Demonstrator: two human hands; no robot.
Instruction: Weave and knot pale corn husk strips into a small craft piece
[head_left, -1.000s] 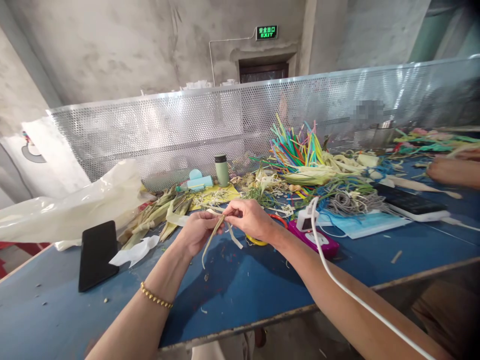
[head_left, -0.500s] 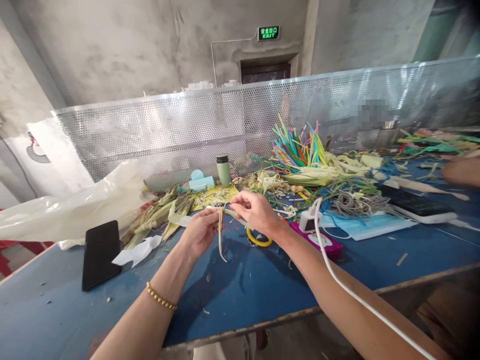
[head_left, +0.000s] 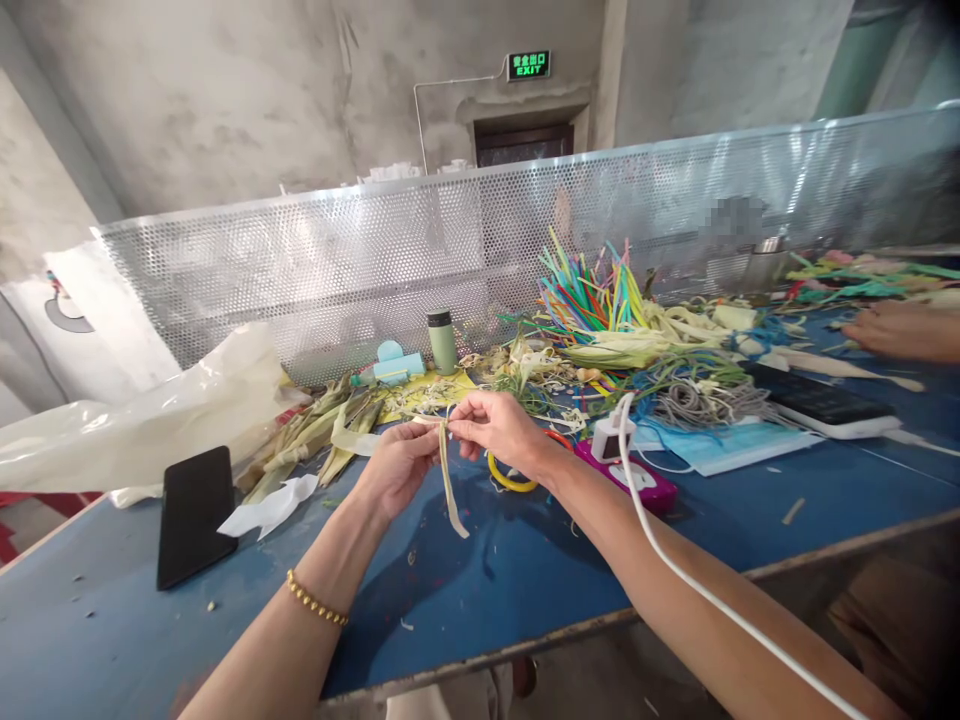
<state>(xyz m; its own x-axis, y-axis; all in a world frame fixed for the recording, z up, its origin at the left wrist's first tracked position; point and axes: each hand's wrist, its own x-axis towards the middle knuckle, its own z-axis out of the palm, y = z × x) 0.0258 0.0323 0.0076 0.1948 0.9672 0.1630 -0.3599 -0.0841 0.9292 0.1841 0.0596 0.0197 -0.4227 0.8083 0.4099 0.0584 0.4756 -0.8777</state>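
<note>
My left hand (head_left: 399,462) is closed, thumb and fingers pinching a pale corn husk strip (head_left: 449,487) over the blue table (head_left: 525,580). One end of the strip hangs down between my hands. Pressed close on the other side, my right hand (head_left: 497,428) pinches the same strip near its top. How the strip is folded or wound at the fingertips is too small to make out. Just beyond my right hand, a yellow ring (head_left: 514,482) lies partly hidden beneath it. Dried corn husks (head_left: 315,437) are heaped to the left.
A phone (head_left: 196,517) and white scrap (head_left: 270,507) lie left. A green bottle (head_left: 442,341) stands behind. Colourful stems (head_left: 589,290), cords (head_left: 705,390), a magenta power strip (head_left: 660,492), and a blue mask (head_left: 731,448) are right. A white cable (head_left: 675,560) crosses my right forearm. Another person's hand (head_left: 896,328) rests far right.
My right hand has moved slightly down against my left fingertips. The strip's hanging end has swung a little right. The other person's hand has come further into view.
</note>
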